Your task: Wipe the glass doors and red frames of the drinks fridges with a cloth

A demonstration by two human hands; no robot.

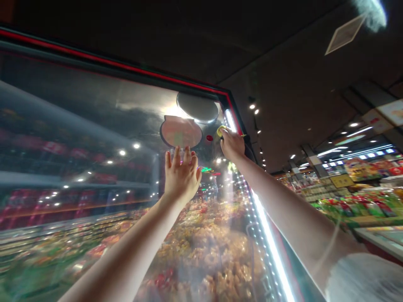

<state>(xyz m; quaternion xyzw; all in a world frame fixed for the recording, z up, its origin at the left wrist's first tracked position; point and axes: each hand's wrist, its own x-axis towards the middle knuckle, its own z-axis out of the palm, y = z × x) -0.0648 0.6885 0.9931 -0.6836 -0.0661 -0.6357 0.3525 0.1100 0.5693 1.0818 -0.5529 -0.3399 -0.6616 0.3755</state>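
A tall glass pane (126, 121) in a black frame with a red line (132, 65) fills the left and middle of the view. My left hand (181, 174) lies against the glass with its fingers spread, just below a pinkish rounded sticker (181, 131). Near the pane's upper right corner, my right hand (232, 144) is closed on a yellow cloth (221, 131) pressed to the glass. Only a small part of the cloth shows past the fingers. A small red oval (209, 138) lies between the two hands.
A bright light strip (272, 245) runs down the frame's right side. Blurred goods and reflected lamps show in the glass. Shop shelves with colourful packages (362, 207) stand at the right, beneath a dark ceiling (283, 54) with lamps.
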